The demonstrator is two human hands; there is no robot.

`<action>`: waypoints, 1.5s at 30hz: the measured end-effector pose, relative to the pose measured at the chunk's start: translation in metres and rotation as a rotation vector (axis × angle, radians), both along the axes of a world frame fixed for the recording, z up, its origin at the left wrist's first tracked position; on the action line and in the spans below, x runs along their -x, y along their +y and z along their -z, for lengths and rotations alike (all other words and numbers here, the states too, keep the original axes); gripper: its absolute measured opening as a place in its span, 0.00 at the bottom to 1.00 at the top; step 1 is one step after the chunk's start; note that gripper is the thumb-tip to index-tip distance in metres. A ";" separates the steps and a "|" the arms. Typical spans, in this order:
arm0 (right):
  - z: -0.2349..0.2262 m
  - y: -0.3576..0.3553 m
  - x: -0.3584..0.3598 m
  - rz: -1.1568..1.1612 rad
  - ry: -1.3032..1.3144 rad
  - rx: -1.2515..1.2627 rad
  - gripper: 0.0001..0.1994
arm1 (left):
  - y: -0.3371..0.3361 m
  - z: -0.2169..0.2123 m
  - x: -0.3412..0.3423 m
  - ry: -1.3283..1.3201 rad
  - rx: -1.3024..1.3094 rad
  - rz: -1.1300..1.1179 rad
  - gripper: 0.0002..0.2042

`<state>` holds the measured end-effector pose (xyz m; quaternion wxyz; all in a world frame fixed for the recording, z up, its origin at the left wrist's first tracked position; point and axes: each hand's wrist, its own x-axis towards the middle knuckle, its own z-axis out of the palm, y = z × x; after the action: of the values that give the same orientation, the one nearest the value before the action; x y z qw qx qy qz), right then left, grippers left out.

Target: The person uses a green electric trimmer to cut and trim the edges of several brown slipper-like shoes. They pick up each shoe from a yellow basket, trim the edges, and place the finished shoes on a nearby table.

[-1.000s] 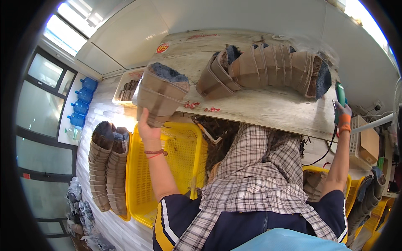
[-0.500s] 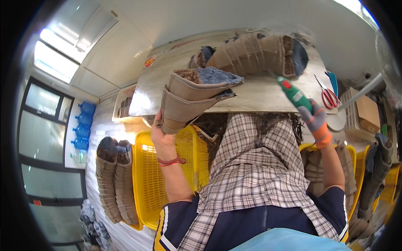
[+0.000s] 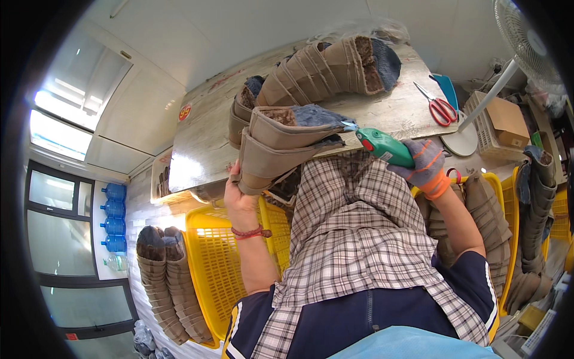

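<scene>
Fingers (image 3: 235, 172) tight: left hand (image 3: 241, 200) on brown pieces (image 3: 272, 157), right hand (image 3: 426, 164) around green tool (image 3: 390, 148)

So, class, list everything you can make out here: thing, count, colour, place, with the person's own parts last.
Held boot shafts: at least two, tan, left hand
Nested boot-shaft row: one, tan, tabletop
Handheld power cutter: one, green, right hand
Scissors: one, red-handled, table's right end
Table: one, pale wood-look, ahead
Water jugs: four, blue, far left
Baskets: several, yellow, both sides
Floor boot-shaft stacks: two, tan, left
Pedestal fan: one, whitish, upper right
Cardboard box: one, brown, right
Apron: one, plaid, on person
Left hand: one, bare, lower left of held shafts
Right hand: one, grey-and-orange glove, around cutter
</scene>
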<state>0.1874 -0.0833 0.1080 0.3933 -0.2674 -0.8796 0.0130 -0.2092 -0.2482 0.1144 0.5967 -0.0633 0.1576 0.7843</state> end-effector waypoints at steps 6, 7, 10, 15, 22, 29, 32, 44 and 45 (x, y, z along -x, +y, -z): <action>0.013 0.004 0.002 -0.035 0.063 -0.022 0.28 | 0.002 0.005 -0.006 -0.057 -0.105 0.087 0.15; 0.012 0.004 0.004 -0.043 0.063 -0.008 0.28 | 0.003 0.007 -0.007 -0.056 -0.111 0.081 0.16; 0.008 0.001 0.008 -0.061 0.051 0.026 0.28 | 0.007 0.014 -0.009 -0.047 -0.102 0.053 0.16; 0.010 0.001 0.010 -0.057 0.033 0.010 0.28 | 0.013 0.019 -0.014 -0.092 -0.129 0.101 0.17; 0.008 0.001 0.011 -0.098 0.053 0.020 0.28 | 0.014 0.018 -0.024 -0.172 -0.166 0.132 0.18; 0.006 -0.004 0.022 -0.158 0.124 -0.008 0.29 | 0.013 -0.004 -0.057 0.013 -0.128 0.068 0.16; 0.001 -0.009 0.029 -0.147 0.092 0.042 0.28 | 0.007 -0.007 -0.069 0.116 -0.134 -0.027 0.18; -0.006 -0.031 0.053 -0.199 0.195 0.320 0.25 | -0.018 0.003 -0.096 0.603 -0.254 -0.284 0.25; -0.006 -0.031 0.055 -0.205 0.205 0.323 0.26 | -0.019 0.005 -0.096 0.625 -0.276 -0.288 0.25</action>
<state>0.1324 -0.1143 0.1138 0.4292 -0.2334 -0.8441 0.2207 -0.1131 -0.2668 0.1094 0.4063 0.2389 0.2145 0.8555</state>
